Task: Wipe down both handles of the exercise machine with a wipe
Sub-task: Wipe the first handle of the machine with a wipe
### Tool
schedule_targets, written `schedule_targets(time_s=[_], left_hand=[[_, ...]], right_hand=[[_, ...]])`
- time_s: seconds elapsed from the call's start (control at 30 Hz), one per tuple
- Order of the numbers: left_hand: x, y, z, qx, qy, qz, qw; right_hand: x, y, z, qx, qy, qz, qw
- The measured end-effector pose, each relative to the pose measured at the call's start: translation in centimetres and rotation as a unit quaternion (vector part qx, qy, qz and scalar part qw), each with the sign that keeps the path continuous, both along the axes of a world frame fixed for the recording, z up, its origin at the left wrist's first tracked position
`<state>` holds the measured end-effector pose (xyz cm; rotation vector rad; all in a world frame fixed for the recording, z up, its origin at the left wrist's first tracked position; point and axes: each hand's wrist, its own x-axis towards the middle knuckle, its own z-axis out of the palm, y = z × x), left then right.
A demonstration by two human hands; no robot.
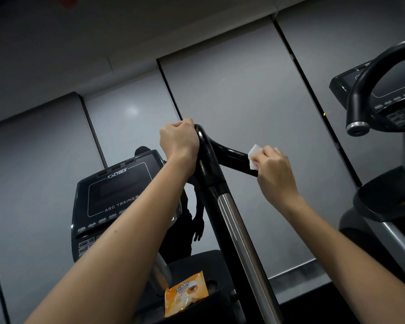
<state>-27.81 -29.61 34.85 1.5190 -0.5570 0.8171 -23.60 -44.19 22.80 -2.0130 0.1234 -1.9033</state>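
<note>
Item 1, console [117,197]: black, tilted, at lower left; lettered "CYBEX" across the top and "ARC TRAINER" under the dark screen. The rows of smaller markings below were too small to read.

Item 2, pack [185,293]: orange soft packet, printed "Tender", lying on the dark ledge of the machine at bottom centre, below the left forearm.

Item 3, handle [229,154]: black, glossy, rising at centre to a rounded bend with 1 side branch running right. It sat on top of a chromed tube [239,235] that slanted down to the lower right.

Item 4, left hand [179,139]: arm stretched up and forward, fingers wrapped round the top bend of the handle, back of the hand toward the camera.

Item 5, right hand [276,174]: raised, fingers curled, pinching the wipe [254,155], a white folded square, against the end of the side branch. Hand and wipe hid the branch tip.

Item 6, second machine [395,94]: at right edge, dark panel behind 1 curved black bar [369,73] with a metal end cap.

Item 7, wall panels [232,90]: grey, divided by dark seams, behind everything.
</note>
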Motion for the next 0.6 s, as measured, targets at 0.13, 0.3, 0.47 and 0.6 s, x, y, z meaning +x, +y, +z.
schedule_targets(time_s=[0.13,0.3,0.47,0.6], left_hand=[[-0.5,0.0,0.0,0.01,0.002,0.017,1.0],[-1.4,-0.1,-0.2,0.0,0.004,0.026,1.0],[-3.0,0.5,-0.6,-0.14,0.005,-0.018,0.99],[-4.4,2.1,-1.7,-0.169,0.084,-0.075,0.979]], right_hand=[[-0.2,0.9,-0.6,0.003,-0.026,-0.036,0.999],[-1.5,1.9,-1.2,-0.02,0.009,-0.052,0.998],[-3.5,1.4,0.0,0.083,0.237,0.046,0.967],[-6.1,1.8,-1.8,0.201,0.235,0.163,0.937]])
